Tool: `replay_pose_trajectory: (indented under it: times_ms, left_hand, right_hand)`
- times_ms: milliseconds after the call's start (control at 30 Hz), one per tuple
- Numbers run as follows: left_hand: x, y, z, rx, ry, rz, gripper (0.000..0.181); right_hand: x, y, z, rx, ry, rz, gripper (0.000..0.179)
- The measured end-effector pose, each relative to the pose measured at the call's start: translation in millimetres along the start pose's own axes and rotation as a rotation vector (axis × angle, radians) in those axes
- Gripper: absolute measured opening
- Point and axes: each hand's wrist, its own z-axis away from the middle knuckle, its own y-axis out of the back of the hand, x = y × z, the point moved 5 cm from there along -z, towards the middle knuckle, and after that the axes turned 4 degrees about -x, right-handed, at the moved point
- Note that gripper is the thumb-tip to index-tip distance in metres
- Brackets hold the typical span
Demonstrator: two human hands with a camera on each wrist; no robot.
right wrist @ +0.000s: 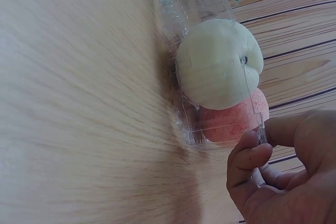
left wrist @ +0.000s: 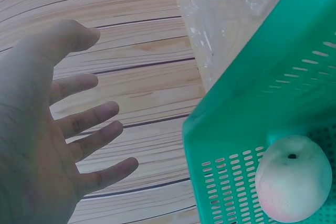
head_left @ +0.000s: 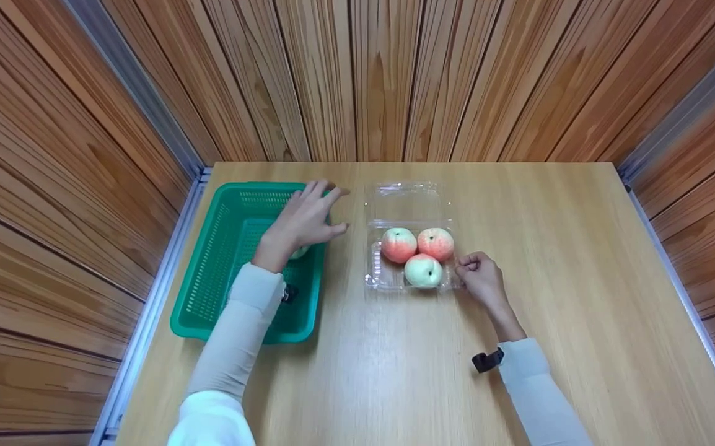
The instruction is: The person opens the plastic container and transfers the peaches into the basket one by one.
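My left hand (head_left: 305, 217) hovers over the right rim of the green basket (head_left: 179, 303), fingers spread and nothing in them. Below it a pale peach (left wrist: 294, 179) lies in the basket, mostly covered by the hand in the head view. To the right, a clear plastic clamshell box (head_left: 383, 279) lies with its lid folded back. Three peaches sit in it: two reddish ones, a left peach (head_left: 399, 245) and a right peach (head_left: 436, 244), and a pale peach (head_left: 423, 271) in front. My right hand (head_left: 481, 279) pinches the box's right edge between thumb and curled fingers.
The box and basket stand on a light wooden table (head_left: 549, 248). Wood-plank walls (head_left: 382, 80) with metal corner posts enclose its back and sides. A narrow strip of tabletop separates basket from box.
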Motion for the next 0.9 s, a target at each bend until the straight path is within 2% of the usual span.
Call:
replay_pose_trajectory:
  times_ms: [600,900]
  left_hand:
    - [12.2,-6.2,-8.7,-0.005,-0.022,0.039,0.066]
    - [19.0,-8.7,-11.5,0.005,-0.057,0.032,0.065]
  right_hand:
    - [1,0,-0.6,-0.006,-0.016,-0.005,0.022]
    - [1,1,-0.7,0.000,-0.008,-0.003,0.022]
